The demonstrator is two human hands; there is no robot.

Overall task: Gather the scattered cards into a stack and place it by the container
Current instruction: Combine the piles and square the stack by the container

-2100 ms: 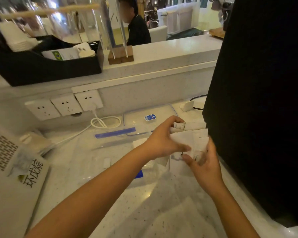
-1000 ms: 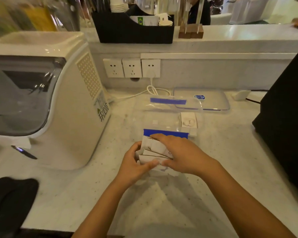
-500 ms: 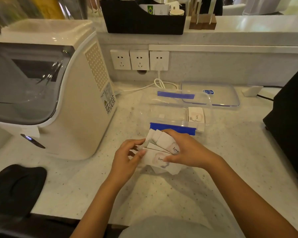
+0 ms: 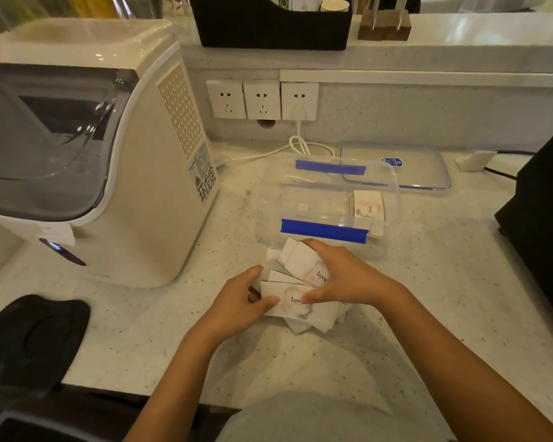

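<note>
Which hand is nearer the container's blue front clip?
Right. The right hand sits just below the blue front clip, atop the fanned cards; the left hand grips them lower left, farther away.

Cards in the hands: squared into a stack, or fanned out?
Fanned out. The cards splay at differing angles between left hand and right hand, edges unaligned.
</note>
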